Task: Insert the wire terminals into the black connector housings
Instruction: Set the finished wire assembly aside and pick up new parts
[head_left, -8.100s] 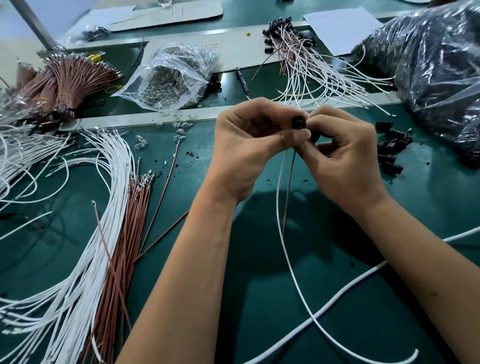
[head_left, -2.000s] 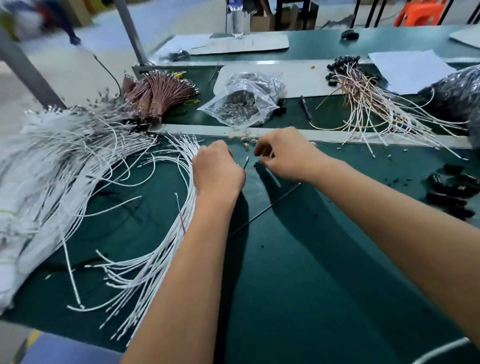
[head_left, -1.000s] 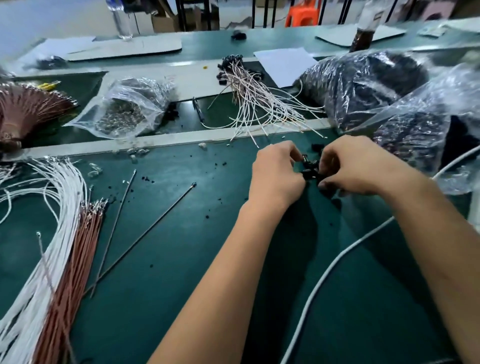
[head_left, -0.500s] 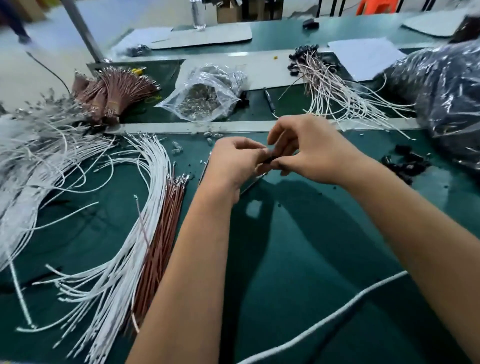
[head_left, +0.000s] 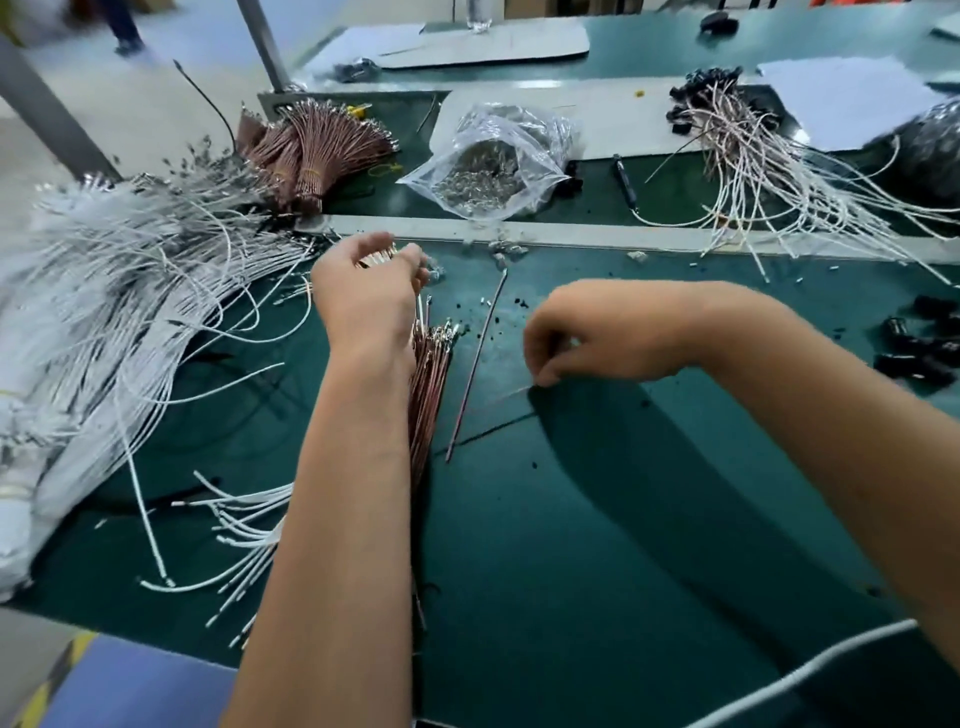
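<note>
Head view gives me both hands over the green mat (head_left: 597, 545), well apart from each other. My left hand (head_left: 366, 301) reaches to the far end of the brown wire bundle (head_left: 428, 384) lying beside its wrist, fingers curled round a few brown wire ends; motion blur keeps me from seeing exactly how many. My right hand (head_left: 597, 338) hovers low at the middle of the mat with thumb and fingertips pinched together near a thin wire, but whether it actually holds that wire I cannot tell. One loose brown wire (head_left: 475, 364) lies on the mat between the two hands. White wires (head_left: 156, 291) fan out in a heap at the left. Black connector housings (head_left: 919, 348) sit in a small cluster at the right edge, away from both hands. Finished wire assemblies (head_left: 753, 171) lie beyond the grey strip, next to a clear bag of metal terminals (head_left: 488, 166).
</note>
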